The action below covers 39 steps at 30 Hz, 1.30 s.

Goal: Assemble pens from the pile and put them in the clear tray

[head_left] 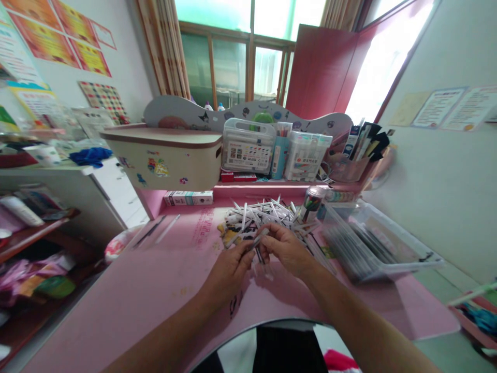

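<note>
My left hand and my right hand meet over the pink desk. Both are closed on a slim, pale pen, held slanted between the fingertips. Just beyond them spreads a heap of loose white and dark pen-like sticks. Some blurred clear and dark slender pieces lie under my hands. To the right, a clear plastic bin holds rows of thin pens, smeared by motion.
Left on the desk lie a dark pen and a white pen. A jar of coloured sticks stands beside the heap. A lidded cream box, marker cases and a pink holder line the shelf.
</note>
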### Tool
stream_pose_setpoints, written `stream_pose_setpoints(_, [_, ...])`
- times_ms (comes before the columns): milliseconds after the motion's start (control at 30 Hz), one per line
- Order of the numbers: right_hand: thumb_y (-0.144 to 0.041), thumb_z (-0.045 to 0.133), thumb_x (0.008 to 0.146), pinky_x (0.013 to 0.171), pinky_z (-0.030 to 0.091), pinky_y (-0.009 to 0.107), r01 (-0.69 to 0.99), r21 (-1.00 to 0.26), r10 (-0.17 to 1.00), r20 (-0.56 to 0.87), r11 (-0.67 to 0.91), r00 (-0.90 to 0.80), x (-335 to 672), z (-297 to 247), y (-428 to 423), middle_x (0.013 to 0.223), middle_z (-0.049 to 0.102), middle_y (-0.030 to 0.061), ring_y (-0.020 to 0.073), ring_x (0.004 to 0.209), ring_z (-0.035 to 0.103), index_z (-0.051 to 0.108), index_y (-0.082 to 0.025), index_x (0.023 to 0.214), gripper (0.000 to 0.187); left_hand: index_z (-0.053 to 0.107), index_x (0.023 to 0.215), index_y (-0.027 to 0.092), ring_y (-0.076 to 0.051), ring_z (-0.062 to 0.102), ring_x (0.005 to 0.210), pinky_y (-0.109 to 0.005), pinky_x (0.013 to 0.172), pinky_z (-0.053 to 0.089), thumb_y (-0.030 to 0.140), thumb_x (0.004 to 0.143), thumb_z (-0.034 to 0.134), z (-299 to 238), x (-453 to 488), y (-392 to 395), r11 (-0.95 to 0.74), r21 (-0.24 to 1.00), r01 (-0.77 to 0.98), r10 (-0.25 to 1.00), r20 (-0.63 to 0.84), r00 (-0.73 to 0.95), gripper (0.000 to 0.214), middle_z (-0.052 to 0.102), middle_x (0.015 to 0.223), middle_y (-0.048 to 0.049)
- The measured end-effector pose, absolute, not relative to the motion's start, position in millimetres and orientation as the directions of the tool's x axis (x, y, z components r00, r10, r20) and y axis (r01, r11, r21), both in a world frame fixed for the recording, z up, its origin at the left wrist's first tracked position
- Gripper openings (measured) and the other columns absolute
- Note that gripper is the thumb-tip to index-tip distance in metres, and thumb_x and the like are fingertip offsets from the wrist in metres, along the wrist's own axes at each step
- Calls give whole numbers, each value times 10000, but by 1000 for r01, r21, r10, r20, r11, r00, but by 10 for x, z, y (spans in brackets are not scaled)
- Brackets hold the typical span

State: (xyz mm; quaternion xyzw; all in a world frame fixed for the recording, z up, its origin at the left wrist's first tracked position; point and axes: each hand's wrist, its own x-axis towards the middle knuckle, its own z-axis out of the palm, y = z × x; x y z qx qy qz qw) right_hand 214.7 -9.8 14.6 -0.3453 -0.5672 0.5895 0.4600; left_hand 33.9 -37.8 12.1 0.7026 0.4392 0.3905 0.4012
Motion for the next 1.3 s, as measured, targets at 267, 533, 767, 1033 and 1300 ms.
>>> stream_pose_setpoints(267, [-367,711,837,568,508,281,339,-798,772,586,498,247,3123,1337,-616,789,681,-5,135,615,616,683,-247,953,169,391,1486,241,-301,456,1382,-493,1147,339,382,918,589,-46,148,-311,-354,901,250,931,315,183,618,492,1491,-150])
stream_pose_setpoints(533, [-301,749,794,477,425,302,855,-479,722,661,199,202,4301,1562,-558,721,660,10,184,551,592,649,-284,950,186,432,1446,267,-269,544,1270,-451,1098,385,426,938,560,-30,151,-295,-302,911,282,949,260,178,548,585,1351,-120])
stream_pose_setpoints(767, [-224,647,789,509,404,281,932,-331,941,338,144,-26,4579,1203,-155,638,659,12,153,517,567,617,-219,857,74,510,1374,229,-287,589,1197,-479,1060,415,432,902,597,-8,175,-294,-289,915,281,955,254,155,521,642,1270,-130])
stream_pose_setpoints(1033, [-231,617,797,689,464,319,996,-89,895,444,12,29,4104,1125,-216,925,724,108,226,772,653,668,-162,1075,291,559,1326,220,-280,601,1157,-453,1028,435,429,902,586,26,175,-303,-298,907,297,952,259,163,474,655,1249,-124])
stream_pose_setpoints(1300, [-183,552,888,769,430,285,963,-126,967,-61,238,-247,2934,884,-458,925,757,95,215,902,668,741,-174,863,191,599,1261,202,-276,625,1107,-446,961,482,456,900,549,13,155,-298,-315,867,386,948,265,178,444,662,1249,-126])
